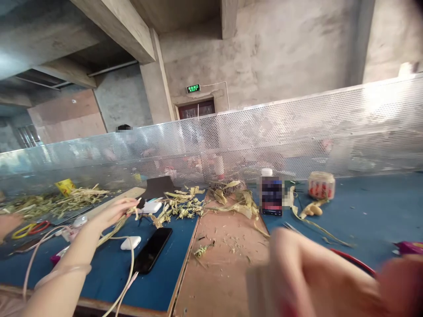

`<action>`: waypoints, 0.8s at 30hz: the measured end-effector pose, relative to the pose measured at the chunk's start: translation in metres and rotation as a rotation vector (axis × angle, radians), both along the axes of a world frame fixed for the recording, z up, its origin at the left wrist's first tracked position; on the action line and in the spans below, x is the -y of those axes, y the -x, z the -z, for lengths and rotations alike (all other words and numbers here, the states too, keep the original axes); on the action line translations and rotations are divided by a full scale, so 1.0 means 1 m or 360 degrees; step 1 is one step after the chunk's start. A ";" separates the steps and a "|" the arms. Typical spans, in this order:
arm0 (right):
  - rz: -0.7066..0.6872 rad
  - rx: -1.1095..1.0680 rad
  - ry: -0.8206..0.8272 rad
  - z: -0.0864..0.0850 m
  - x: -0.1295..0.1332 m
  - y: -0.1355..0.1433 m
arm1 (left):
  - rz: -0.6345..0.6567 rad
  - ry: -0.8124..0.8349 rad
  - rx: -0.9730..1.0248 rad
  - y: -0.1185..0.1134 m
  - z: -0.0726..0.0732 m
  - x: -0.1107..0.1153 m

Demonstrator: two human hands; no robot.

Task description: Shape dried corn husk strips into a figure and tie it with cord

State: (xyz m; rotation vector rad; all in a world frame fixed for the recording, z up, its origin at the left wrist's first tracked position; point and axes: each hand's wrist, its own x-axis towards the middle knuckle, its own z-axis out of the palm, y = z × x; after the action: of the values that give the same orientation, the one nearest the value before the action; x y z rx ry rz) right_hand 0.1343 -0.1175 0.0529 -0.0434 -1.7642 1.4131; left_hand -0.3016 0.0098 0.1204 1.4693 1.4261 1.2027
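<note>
My left hand (112, 213) reaches forward over the blue mat (109, 268), its fingers pinched on long dried leaf strips (114, 231) that trail back toward me. Just beyond its fingertips lie a white power bank (150, 207) and a heap of dry husk pieces (183, 204). My right hand (297, 268) is a motion-blurred shape low at the right, above the wooden board (224, 255). Whether it holds anything cannot be made out.
On the mat lie a black phone (152, 250), a white earbud case (130, 242) and cables. Further back stand a white-capped bottle (271, 193) and a patterned jar (321, 185). A perforated metal screen (264, 136) walls the far edge. Another person's hand (8, 222) shows at the left.
</note>
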 end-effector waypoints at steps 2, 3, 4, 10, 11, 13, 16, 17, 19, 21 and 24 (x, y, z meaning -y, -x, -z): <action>0.0182 0.0098 -0.0024 -0.031 0.004 0.014 | 0.0106 -0.0043 0.0055 -0.021 -0.005 -0.002; 0.0304 0.0174 -0.0081 -0.039 -0.001 0.021 | 0.0164 -0.0046 0.0076 -0.036 -0.006 -0.003; 0.0511 0.0253 -0.0143 -0.043 -0.010 0.028 | 0.0250 -0.0057 0.0112 -0.053 -0.004 -0.003; 0.1032 0.0516 -0.0209 -0.004 -0.079 0.055 | 0.0869 -0.0024 0.0475 -0.164 0.016 0.004; 0.0992 0.0472 -0.0133 0.001 -0.084 0.057 | 0.0882 -0.0033 0.0511 -0.176 0.019 0.003; 0.0929 0.0472 -0.0038 0.005 -0.089 0.059 | 0.0870 -0.0070 0.0542 -0.189 0.026 -0.001; 0.0969 0.0750 -0.0073 0.008 -0.094 0.054 | 0.0709 -0.0104 0.0387 -0.181 0.033 -0.013; 0.1033 0.0865 -0.0137 0.009 -0.097 0.050 | 0.0605 -0.0094 0.0247 -0.172 0.036 -0.018; 0.1133 0.1064 -0.0261 0.013 -0.104 0.040 | 0.0464 -0.0003 -0.0036 -0.152 0.041 -0.026; 0.1169 0.1149 -0.0293 0.018 -0.111 0.031 | 0.0392 0.0082 -0.0155 -0.131 0.048 -0.032; 0.1230 0.1232 -0.0323 0.026 -0.119 0.021 | 0.0282 0.0193 -0.0312 -0.110 0.063 -0.039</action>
State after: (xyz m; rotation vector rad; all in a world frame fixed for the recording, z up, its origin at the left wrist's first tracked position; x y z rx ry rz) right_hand 0.1129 0.0010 0.0268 -1.1623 -2.1219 0.6582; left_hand -0.1913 0.0485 0.0574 1.6255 1.4358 0.8688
